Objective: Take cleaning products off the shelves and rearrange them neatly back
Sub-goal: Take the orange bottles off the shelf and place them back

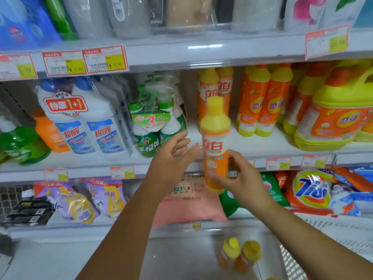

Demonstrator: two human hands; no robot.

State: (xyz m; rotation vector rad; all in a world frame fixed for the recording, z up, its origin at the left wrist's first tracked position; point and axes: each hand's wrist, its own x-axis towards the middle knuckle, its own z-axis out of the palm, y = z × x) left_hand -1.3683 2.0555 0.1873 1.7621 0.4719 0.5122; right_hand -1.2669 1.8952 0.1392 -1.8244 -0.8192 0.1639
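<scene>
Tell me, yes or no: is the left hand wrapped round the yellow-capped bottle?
No: the left hand is open with fingers spread beside the yellow-capped bottle, which the right hand holds near its base.

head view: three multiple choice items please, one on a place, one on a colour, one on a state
1. Where do the two loose small bottles stand?
A. on the top shelf
B. low down, below all the shelves
C. beside the blue-capped bottles

2. What colour is the cap of the held bottle?
A. blue
B. yellow
C. green

3. How is the left hand?
A. open beside the bottle
B. gripping a spray pack
C. pinching a price tag

Answers:
1 B, they show at the bottom of the view.
2 B, a yellow cap and shoulder sit above the orange label.
3 A, its fingers are spread, while the right hand grips the bottle.
</scene>
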